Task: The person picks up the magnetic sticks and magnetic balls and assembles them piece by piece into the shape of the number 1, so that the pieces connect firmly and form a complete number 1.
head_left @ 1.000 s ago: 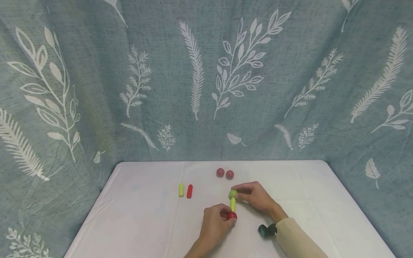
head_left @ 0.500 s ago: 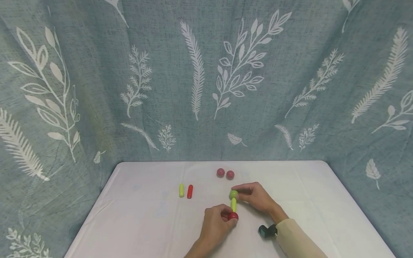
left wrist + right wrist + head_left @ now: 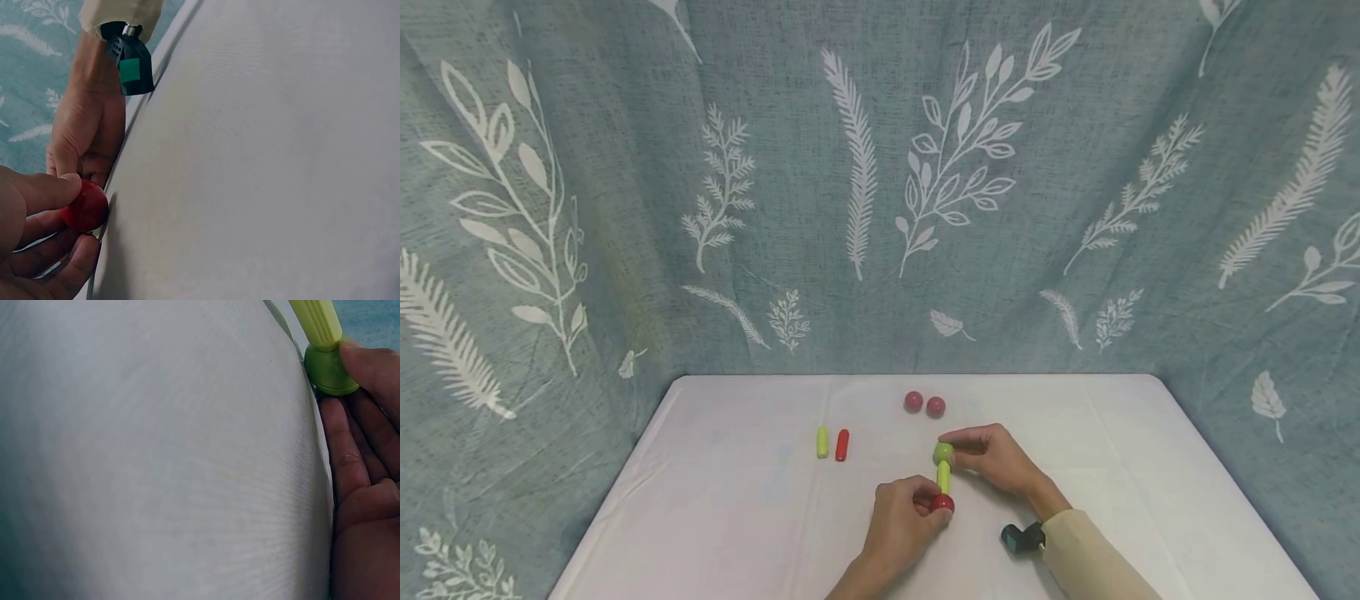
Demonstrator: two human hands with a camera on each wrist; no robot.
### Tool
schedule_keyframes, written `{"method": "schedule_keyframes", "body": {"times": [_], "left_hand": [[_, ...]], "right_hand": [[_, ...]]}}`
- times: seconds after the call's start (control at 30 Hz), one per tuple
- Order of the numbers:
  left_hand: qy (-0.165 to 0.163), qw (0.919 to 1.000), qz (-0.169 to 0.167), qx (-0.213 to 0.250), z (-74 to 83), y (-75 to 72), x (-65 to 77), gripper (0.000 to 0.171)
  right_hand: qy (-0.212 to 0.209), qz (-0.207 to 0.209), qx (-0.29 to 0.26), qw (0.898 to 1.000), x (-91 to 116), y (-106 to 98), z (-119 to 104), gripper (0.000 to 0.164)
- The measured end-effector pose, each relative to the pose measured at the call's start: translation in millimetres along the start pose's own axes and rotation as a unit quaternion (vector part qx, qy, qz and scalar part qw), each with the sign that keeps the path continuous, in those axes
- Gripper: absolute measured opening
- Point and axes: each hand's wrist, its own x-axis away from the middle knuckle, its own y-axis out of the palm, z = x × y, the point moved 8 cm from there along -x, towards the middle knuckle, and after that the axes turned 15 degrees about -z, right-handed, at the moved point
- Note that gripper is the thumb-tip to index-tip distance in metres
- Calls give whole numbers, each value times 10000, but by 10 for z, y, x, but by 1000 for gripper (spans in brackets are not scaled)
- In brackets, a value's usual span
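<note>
Left hand (image 3: pixel 901 517) and right hand (image 3: pixel 996 457) are both engaged, one at each end of a slim lime-green rod with lengthwise grooves (image 3: pixel 943 477), taken here as the landmark. Left hand: grasping a glossy red ball (image 3: pixel 943 505) between thumb and fingers at the near end of the rod. Fingers partly cover that end, so whether the rod is seated in the red ball cannot be told. Right hand: pinching a smooth green ball (image 3: pixel 943 452) by thumb and fingers at the far end of the rod. Right wrist view confirms contact between the rod and the green ball.

Items to the left of the rod, well apart from it: a second lime-green rod (image 3: pixel 822 442) and, just beside it, a bright red rod (image 3: pixel 842 445), both lying lengthwise away from the person. Items beyond the far end of the rod: two dull red balls (image 3: pixel 936 407), set close together.

To the right of the rod and nearer the person: a dark wrist device with a green patch (image 3: pixel 1022 538), at the cuff of a beige sleeve (image 3: pixel 1093 558) on the right forearm. Beneath the rod: a white cloth-covered table (image 3: pixel 737 517). Behind the rod and table: a blue-green fabric curtain with white leaf prints (image 3: pixel 820 192).
</note>
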Motion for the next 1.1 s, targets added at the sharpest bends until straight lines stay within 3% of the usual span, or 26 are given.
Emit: {"method": "schedule_keyframes", "body": {"times": [0.23, 0.37, 0.53, 0.73, 0.83, 0.97, 1.1], "left_hand": [[52, 9999, -97, -10, 4, -13, -5, 23], [-154, 9999, 7, 74, -24, -140, 8, 30], [-683, 9962, 328, 420, -175, -547, 77, 36], [-633, 9896, 1092, 689, -383, -1205, 184, 32], [-847, 9861, 1312, 569, -514, -1460, 228, 32], [-1167, 9831, 1383, 282, -647, -1688, 257, 35], [-1258, 9814, 1448, 59, -704, -1817, 250, 39]], "right_hand": [[8, -26, -42, 10000, 5, -3, -1, 33], [-32, -43, -70, 10000, -3, -2, -2, 33], [-5, -47, 25, 10000, -4, 1, 8, 33], [31, -11, -72, 10000, 10, -17, 11, 32], [53, -20, -101, 9999, 10, -18, 14, 32], [66, -35, -120, 9999, 7, -11, 6, 33], [79, -58, -154, 9998, -2, -2, 1, 33]]}}
